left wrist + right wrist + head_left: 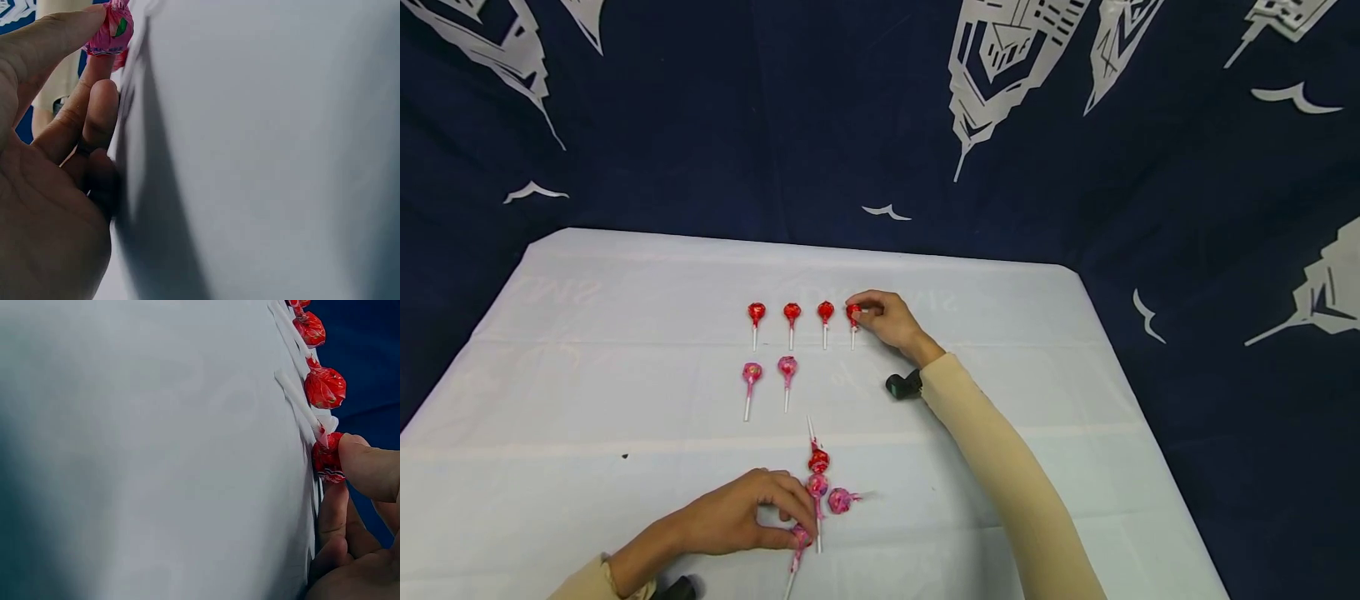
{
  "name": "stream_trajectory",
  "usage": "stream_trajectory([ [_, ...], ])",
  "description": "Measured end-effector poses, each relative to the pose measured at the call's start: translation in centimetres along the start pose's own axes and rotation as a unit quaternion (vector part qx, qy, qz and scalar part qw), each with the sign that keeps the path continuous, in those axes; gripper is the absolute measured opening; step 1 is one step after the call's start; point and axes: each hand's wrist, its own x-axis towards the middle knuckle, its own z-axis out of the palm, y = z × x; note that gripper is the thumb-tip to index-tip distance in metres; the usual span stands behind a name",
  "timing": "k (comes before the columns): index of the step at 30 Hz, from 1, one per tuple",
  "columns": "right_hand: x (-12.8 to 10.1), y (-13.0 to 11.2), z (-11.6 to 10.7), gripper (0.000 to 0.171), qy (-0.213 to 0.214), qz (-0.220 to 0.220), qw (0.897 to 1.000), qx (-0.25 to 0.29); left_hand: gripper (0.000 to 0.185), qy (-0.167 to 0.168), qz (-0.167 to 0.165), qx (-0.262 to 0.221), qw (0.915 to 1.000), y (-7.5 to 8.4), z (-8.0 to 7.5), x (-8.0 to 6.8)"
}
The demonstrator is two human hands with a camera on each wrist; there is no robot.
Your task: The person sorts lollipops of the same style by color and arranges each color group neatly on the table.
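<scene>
Lollipops on white table cloth [587, 350], sorted in rows. R hand [883, 319] is out toward the far edge, fingertips pinched on the head of the fourth red lollipop [853, 313], right end of the far row. Right wrist view confirms: thumb [369, 469] and a finger clamped on the red wrapper [327, 461], rest of the row [324, 387] running away from it. That pop's long axis runs far-to-near, head toward the far edge, stick toward the person, parallel w/ the other three red ones [791, 315]. It sits just left of the R hand's knuckles, so the R hand is clearly the nearer one.

Second row, nearer: two pink lollipops [769, 371], same heading, heads far, sticks near.

L hand [741, 515] is by the near edge at the loose cluster [822, 479]. Its thumb and fingers pinch a pink lollipop [800, 537], head at the fingertips, stick angled down-left toward the near edge. Left wrist view shows the pink wrapper [110, 31] squeezed between thumb and finger. Cluster pops lie unaligned: one red w/ stick pointing far, two pinks beside it, just right of the L fingertips.
</scene>
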Motion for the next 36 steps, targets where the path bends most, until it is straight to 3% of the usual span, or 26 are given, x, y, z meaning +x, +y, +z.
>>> stream_trajectory([
  [5,0.0,-0.1,0.0,0.023,0.001,-0.003,1.0,-0.006,0.017,0.01,-0.012,0.002,0.9999,1.1,-0.9,0.0],
  [11,-0.1,-0.1,0.1,0.023,0.0,0.002,1.0,-0.006,0.018,0.051,0.009,0.052,0.9973,2.1,-2.6,0.3],
  [17,0.0,0.0,0.2,0.023,-0.006,0.001,1.0,-0.009,0.02,0.084,-0.006,0.074,0.9937,2.4,-4.2,1.0],
  [26,-0.1,0.1,0.1,0.023,0.0,-0.006,1.0,-0.017,0.019,0.117,-0.027,0.105,0.9872,1.9,-7.1,3.7],
  [36,-0.1,0.2,0.0,0.024,0.002,-0.014,1.0,-0.026,0.019,0.145,-0.043,0.138,0.9788,1.4,-9.3,6.6],
])
